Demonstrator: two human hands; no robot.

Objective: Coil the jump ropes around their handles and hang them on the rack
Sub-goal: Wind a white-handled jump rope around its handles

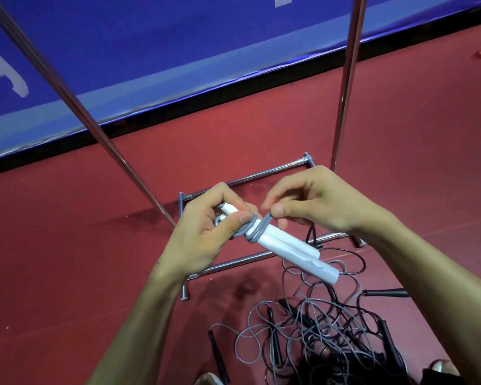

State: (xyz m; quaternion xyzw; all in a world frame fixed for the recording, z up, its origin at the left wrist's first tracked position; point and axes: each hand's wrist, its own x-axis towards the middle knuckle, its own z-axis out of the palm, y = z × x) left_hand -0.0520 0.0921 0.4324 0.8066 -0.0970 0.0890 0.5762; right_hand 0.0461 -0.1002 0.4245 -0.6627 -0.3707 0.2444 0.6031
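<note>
Head view: the left hand (206,232) is curled tight round the upper end of a pair of white handles (289,251), thumb pressed across them. The handles lie side by side and slope down to the right, held in the air above the red floor (67,245). A grey rope (254,230) is wound in a few turns round the handles, just beside the left thumb. The right hand (317,201) pinches a loop of that rope between thumb and forefinger, its other fingers bent behind.

The handles' top ends are mostly hidden in the left palm, and where the rope's free length runs cannot be told. The metal rack (348,79) stands beyond the hands. A tangled pile of ropes (317,329) with black handles lies on the floor, cut off by the bottom edge.
</note>
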